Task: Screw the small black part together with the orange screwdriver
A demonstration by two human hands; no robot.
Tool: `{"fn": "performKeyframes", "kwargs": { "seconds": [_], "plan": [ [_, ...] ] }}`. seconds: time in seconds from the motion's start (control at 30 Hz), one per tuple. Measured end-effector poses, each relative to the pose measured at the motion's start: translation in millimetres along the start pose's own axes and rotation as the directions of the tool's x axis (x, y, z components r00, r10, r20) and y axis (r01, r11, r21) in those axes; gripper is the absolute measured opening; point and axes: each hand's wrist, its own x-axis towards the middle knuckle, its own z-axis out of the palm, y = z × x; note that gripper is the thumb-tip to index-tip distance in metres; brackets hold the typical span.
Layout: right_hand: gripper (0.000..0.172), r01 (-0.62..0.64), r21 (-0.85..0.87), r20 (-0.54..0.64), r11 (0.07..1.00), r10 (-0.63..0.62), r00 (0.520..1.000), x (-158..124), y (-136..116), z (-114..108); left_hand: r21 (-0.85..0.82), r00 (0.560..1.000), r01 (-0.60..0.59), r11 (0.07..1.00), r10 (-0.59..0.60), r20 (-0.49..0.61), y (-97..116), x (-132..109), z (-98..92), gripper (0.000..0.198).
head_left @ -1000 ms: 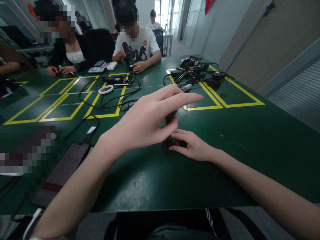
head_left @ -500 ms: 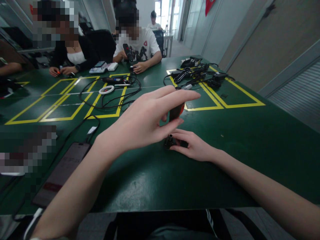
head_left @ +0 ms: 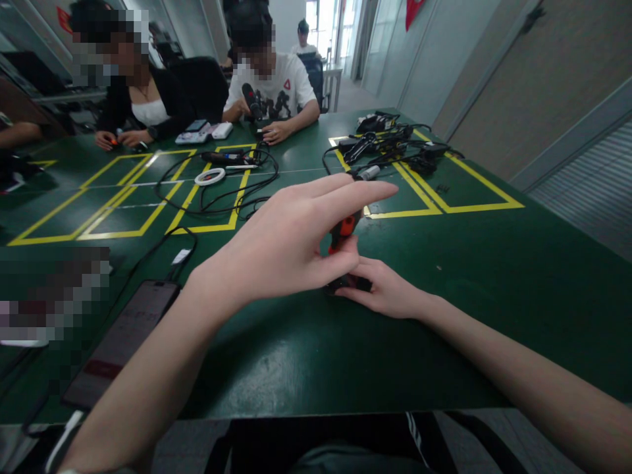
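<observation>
My left hand (head_left: 291,237) is closed round the upright handle of a black-and-orange tool (head_left: 347,227) that looks like a screwdriver. Thumb and bent fingers grip it while the index finger stretches out past its top. The lower end of the tool is hidden behind the thumb. Directly below, a small black part (head_left: 340,284) lies on the green table, pinched at its right side by my right hand (head_left: 382,286). My left thumb covers the top of this part, so I cannot tell whether the tool touches it.
A phone (head_left: 126,342) with a plugged-in cable lies at the left. Farther off are a white ring (head_left: 210,176), looped black cable, and a pile of black cables and adapters (head_left: 395,148). Yellow tape (head_left: 405,214) marks the green table (head_left: 494,289). Co-workers (head_left: 291,85) sit across it.
The tool in my left hand has come down and turned, showing more orange. My left thumb has lowered over the black part's raised post, now hidden. My right hand has stayed put.
</observation>
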Motion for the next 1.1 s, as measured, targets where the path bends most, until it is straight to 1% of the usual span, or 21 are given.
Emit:
{"fn": "performKeyframes", "kwargs": {
  "seconds": [0.23, 0.33, 0.43, 0.57, 0.67, 0.77, 0.93, 1.1],
  "plan": [
    [0.021, -0.040, -0.005, 0.021, 0.999, 0.040, 0.999, -1.8, 1.0, 0.6, 0.062, 0.998, 0.045, 0.997, -0.047, 0.030, -0.4, -1.6, 0.3, 0.023],
    [0.020, -0.039, 0.022, 0.014, 0.999, 0.038, 0.999, -2.1, 1.8, 1.1, 0.043, 0.998, 0.058, 0.997, -0.058, 0.016, 1.7, -1.1, 0.5, 0.027],
    [0.020, -0.033, 0.028, 0.009, 0.999, 0.033, 0.999, -1.6, 2.0, 1.1, 0.014, 1.000, 0.028, 1.000, -0.028, -0.012, 3.3, 0.1, 0.8, 0.033],
    [0.019, -0.038, 0.025, 0.010, 0.999, 0.037, 0.999, -1.0, 1.9, 0.6, -0.001, 1.000, -0.008, 1.000, 0.008, -0.027, 2.9, 1.5, 1.4, 0.028],
    [0.023, -0.042, 0.008, 0.009, 0.999, 0.042, 0.999, -1.7, 2.3, 0.5, 0.014, 1.000, -0.005, 1.000, 0.005, -0.012, 1.7, 1.3, 1.6, 0.026],
    [0.025, -0.064, 0.014, -0.006, 0.998, 0.064, 0.998, -3.0, 2.6, 1.1, 0.004, 1.000, -0.001, 1.000, 0.001, 0.003, 1.7, 0.3, 1.6, 0.029],
    [0.021, -0.102, 0.051, -0.005, 0.993, 0.102, 0.995, -3.5, 2.1, 2.1, 0.011, 1.000, -0.003, 1.000, 0.002, 0.026, 4.4, -0.3, 0.7, 0.036],
    [0.021, -0.159, 0.037, 0.010, 0.987, 0.159, 0.987, -2.1, 1.8, -0.4, 0.016, 1.000, -0.005, 1.000, 0.004, 0.006, 4.4, 0.3, 1.6, 0.041]
  ]
}}
